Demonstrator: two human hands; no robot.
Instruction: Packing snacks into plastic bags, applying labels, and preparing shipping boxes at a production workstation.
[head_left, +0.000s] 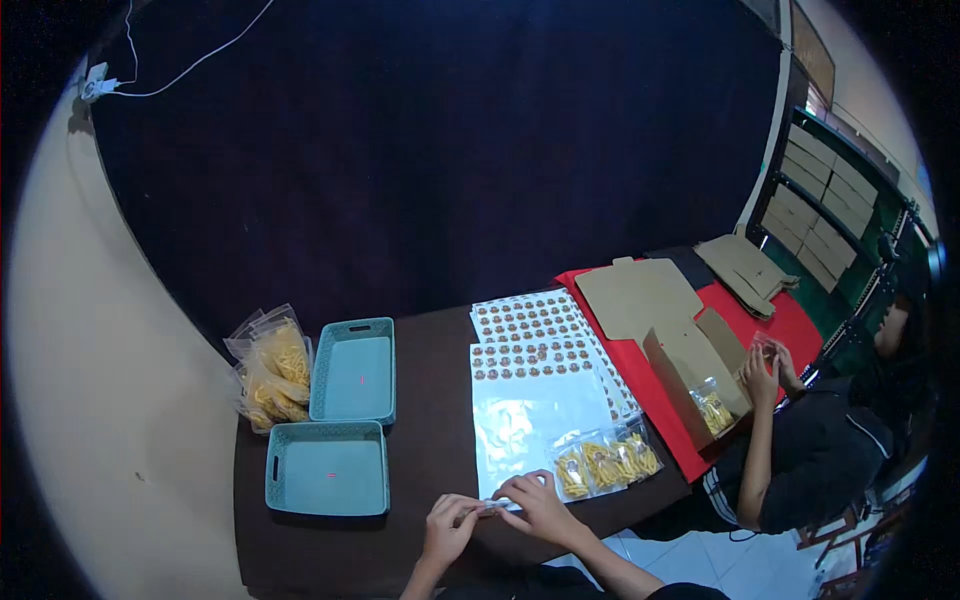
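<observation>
My left hand (450, 526) and my right hand (541, 510) meet at the table's front edge. Between their fingertips is a small clear plastic packet (495, 505), seen nearly edge-on, so its contents are mostly hidden. Just beyond my right hand, several clear packets of yellow stick snacks (600, 463) lie side by side, with round stickers on them. They overlap the lower right of a sticker sheet (517, 420). Rows of round printed stickers remain along that sheet's top, while its lower part is bare backing. More sticker sheets (525, 311) lie beneath and behind it.
Two blue-green plastic trays (328, 469) (362, 375) stand left, beside bulging bags of yellow snacks (277, 375). At right, a co-worker's hands (766, 375) hold a packet over an open cardboard box (679, 390) on red cloth (652, 390). Flattened cardboard (742, 271) lies behind.
</observation>
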